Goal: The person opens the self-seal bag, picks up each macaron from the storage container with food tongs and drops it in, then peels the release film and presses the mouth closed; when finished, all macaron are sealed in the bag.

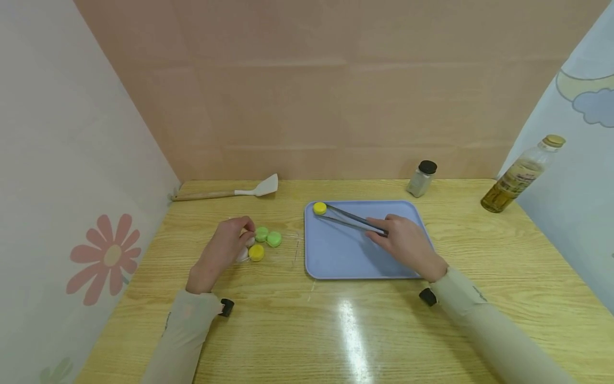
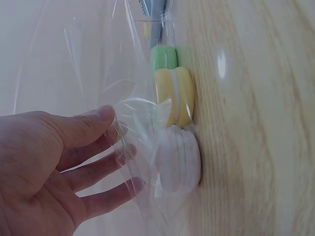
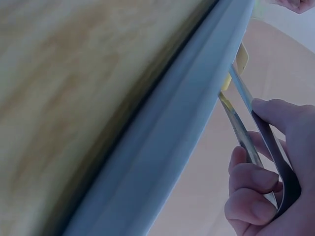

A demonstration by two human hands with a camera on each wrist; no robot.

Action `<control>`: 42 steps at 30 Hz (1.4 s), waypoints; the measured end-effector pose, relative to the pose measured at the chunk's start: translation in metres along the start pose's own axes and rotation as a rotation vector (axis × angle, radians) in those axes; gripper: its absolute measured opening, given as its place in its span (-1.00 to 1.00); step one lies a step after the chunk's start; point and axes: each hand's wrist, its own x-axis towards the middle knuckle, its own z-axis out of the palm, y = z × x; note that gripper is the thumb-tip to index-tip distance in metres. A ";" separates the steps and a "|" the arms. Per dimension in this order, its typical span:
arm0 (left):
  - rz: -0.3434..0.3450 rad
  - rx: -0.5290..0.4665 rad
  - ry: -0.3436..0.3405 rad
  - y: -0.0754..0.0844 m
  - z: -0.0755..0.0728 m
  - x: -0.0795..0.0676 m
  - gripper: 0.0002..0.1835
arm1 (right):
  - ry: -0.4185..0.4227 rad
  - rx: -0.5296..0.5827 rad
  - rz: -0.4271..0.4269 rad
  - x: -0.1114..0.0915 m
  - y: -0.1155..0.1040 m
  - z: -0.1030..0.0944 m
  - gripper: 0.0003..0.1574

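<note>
My left hand (image 1: 223,248) pinches the edge of a clear plastic bag (image 2: 140,110), thumb on one side and fingers on the other. Inside it lie two green macarons (image 1: 274,239), a yellow macaron (image 1: 256,253) and pale macarons (image 2: 178,160), the latter partly covered by the hand in the head view. My right hand (image 1: 408,242) grips long dark tongs (image 1: 352,216) above the blue tray (image 1: 355,261). At the tray's far left corner, another yellow macaron (image 1: 320,208) sits by the tong tips, one tip on each side of it.
Behind the bag lies a spatula (image 1: 266,185) with a wooden handle. A small black-capped jar (image 1: 421,180) stands behind the tray, and an oil bottle (image 1: 518,176) is at the right. A brown wall backs the wooden table (image 1: 268,330).
</note>
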 end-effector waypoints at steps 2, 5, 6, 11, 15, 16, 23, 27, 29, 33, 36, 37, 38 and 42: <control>0.010 0.002 0.003 0.000 0.000 0.000 -0.94 | -0.001 0.006 -0.002 0.002 0.000 0.002 -0.57; 0.012 0.003 0.005 0.000 0.000 0.001 -0.93 | 0.002 0.004 -0.014 0.003 0.001 0.003 -0.58; 0.011 0.004 0.005 0.000 0.000 0.001 -0.93 | 0.006 0.004 -0.020 0.003 0.001 0.003 -0.58; -0.002 0.008 0.004 0.000 -0.001 0.001 -0.94 | 0.031 0.010 -0.053 0.004 0.001 0.004 -0.59; -0.009 0.001 0.002 0.001 -0.001 0.000 -0.94 | 0.041 0.006 -0.068 0.004 0.001 0.005 -0.60; -0.012 -0.001 0.001 0.001 -0.001 0.000 -0.94 | 0.042 0.006 -0.070 0.004 0.001 0.005 -0.60; -0.018 -0.006 -0.003 0.001 -0.001 0.000 -0.94 | 0.062 -0.001 -0.086 0.002 0.002 0.005 -0.60; -0.017 -0.008 -0.008 0.002 -0.002 0.000 -0.94 | 0.085 0.012 -0.099 -0.001 0.002 0.002 -0.61; -0.023 -0.011 -0.010 0.003 -0.002 0.000 -0.95 | 0.099 0.016 -0.106 -0.003 0.001 -0.002 -0.61; -0.028 -0.019 -0.011 0.003 -0.003 0.001 -0.95 | 0.119 0.009 -0.128 -0.009 -0.004 -0.011 -0.61; -0.024 -0.019 -0.009 0.003 -0.003 0.001 -0.95 | 0.133 0.011 -0.152 -0.013 -0.010 -0.018 -0.60; -0.024 -0.018 -0.009 0.003 -0.003 0.001 -0.96 | 0.135 0.017 -0.162 -0.015 -0.012 -0.021 -0.60; -0.025 -0.018 -0.010 0.003 -0.002 0.001 -0.96 | 0.132 0.020 -0.170 -0.017 -0.013 -0.023 -0.60; -0.017 -0.020 -0.005 0.001 -0.001 0.000 -0.96 | 0.099 0.046 -0.227 -0.023 -0.016 -0.029 -0.58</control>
